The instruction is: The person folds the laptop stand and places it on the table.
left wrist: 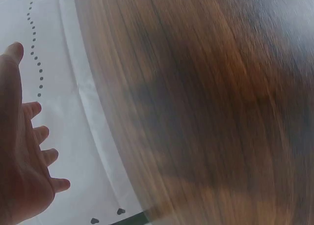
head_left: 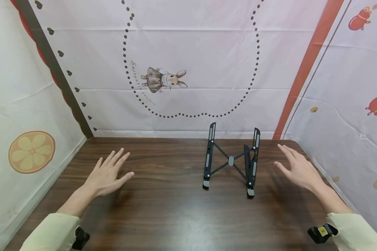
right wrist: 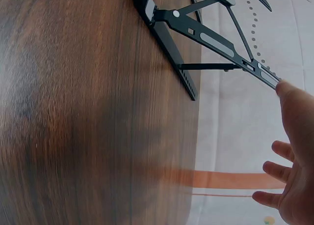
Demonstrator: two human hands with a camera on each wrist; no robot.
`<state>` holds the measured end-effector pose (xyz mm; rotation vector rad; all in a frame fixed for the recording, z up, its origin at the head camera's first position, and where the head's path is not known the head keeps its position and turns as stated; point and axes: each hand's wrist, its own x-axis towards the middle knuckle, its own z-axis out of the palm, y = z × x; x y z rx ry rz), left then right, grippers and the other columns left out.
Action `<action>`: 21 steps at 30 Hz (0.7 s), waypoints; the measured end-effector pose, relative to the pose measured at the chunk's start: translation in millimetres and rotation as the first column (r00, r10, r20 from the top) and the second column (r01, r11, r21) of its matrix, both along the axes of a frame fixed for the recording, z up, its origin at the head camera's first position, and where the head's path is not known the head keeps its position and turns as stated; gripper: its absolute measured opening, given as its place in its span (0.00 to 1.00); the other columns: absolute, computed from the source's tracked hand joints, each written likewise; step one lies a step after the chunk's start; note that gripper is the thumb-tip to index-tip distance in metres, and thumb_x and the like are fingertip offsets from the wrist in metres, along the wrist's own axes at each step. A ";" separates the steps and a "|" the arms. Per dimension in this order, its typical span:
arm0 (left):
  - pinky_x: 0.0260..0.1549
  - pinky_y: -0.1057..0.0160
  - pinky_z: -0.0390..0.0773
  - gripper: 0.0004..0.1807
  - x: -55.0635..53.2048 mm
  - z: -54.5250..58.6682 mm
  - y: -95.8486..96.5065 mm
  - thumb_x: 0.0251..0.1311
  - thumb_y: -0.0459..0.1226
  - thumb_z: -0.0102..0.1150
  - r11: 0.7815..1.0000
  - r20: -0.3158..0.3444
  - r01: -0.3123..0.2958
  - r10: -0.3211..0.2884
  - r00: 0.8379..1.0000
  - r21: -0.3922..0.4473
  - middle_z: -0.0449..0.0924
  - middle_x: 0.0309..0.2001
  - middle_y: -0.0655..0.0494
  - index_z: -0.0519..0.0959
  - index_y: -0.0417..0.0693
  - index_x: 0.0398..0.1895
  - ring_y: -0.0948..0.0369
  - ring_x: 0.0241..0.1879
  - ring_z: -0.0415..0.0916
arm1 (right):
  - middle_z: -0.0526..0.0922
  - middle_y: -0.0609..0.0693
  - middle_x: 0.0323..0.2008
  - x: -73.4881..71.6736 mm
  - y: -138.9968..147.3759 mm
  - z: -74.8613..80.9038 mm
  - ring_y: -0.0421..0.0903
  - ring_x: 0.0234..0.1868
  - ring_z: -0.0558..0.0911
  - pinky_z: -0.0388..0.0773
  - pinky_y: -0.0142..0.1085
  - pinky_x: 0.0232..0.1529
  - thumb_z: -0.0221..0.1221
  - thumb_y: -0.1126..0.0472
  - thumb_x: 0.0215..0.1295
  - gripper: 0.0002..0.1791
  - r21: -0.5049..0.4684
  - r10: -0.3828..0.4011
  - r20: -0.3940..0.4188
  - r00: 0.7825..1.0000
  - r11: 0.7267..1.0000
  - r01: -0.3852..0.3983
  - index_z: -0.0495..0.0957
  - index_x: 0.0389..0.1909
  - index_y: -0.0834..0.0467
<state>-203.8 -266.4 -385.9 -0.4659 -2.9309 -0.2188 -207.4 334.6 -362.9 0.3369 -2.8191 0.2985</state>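
A black folding laptop stand [head_left: 230,161] with grey pads stands unfolded on the wooden table, right of the middle in the head view. Its two side arms are joined by crossed bars, and a support strut props up the right arm. To the stand's right, my right hand [head_left: 298,169] hovers over the table with fingers extended, apart from it. The right wrist view shows the stand [right wrist: 211,41] from the side, raised at a slant. My left hand [head_left: 108,174] is held above the table's left part, fingers spread and holding nothing.
The brown wooden table [head_left: 163,209] reaches back to a white printed cloth [head_left: 194,62] with a rabbit figure and dotted line. Similar cloth walls stand at the left [head_left: 6,195] and right [head_left: 348,146]. Each wrist carries a black strapped device [head_left: 322,233].
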 end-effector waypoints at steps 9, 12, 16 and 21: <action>0.57 0.35 0.53 0.40 -6.7 -10.2 11.9 0.60 0.62 0.44 0.994 -0.013 0.005 -0.004 1.000 0.112 0.51 0.70 0.45 0.58 0.48 0.68 0.42 0.67 0.50 | 0.67 0.72 0.55 -0.8 -5.1 -6.5 0.69 0.53 0.68 0.66 0.65 0.43 0.57 0.57 0.62 0.34 -0.158 -0.011 -0.001 1.000 0.987 0.011 0.57 0.65 0.65; 0.55 0.35 0.56 0.38 -9.2 -13.2 17.1 0.59 0.61 0.46 0.989 -0.037 0.015 -0.009 0.999 0.150 0.54 0.69 0.45 0.61 0.47 0.66 0.43 0.65 0.53 | 0.70 0.70 0.53 -0.6 -7.3 -7.2 0.68 0.50 0.71 0.68 0.63 0.41 0.57 0.60 0.62 0.31 -0.191 -0.011 0.000 1.000 0.982 0.010 0.59 0.63 0.66; 0.54 0.35 0.58 0.36 -13.6 -16.5 24.6 0.59 0.59 0.48 0.978 -0.054 0.019 -0.008 0.998 0.207 0.58 0.67 0.46 0.63 0.47 0.64 0.43 0.64 0.56 | 0.72 0.70 0.50 -1.2 -8.8 -8.2 0.67 0.47 0.74 0.70 0.61 0.40 0.56 0.61 0.63 0.28 -0.219 -0.010 -0.003 1.000 0.976 0.010 0.61 0.61 0.68; 0.53 0.38 0.62 0.34 -19.8 -19.1 33.5 0.59 0.57 0.50 0.962 -0.057 0.022 -0.007 0.998 0.274 0.62 0.64 0.47 0.65 0.48 0.63 0.44 0.61 0.61 | 0.76 0.69 0.46 -2.9 -9.0 -10.4 0.65 0.43 0.78 0.74 0.57 0.37 0.56 0.64 0.62 0.25 -0.249 -0.015 -0.041 0.999 0.969 0.004 0.64 0.58 0.67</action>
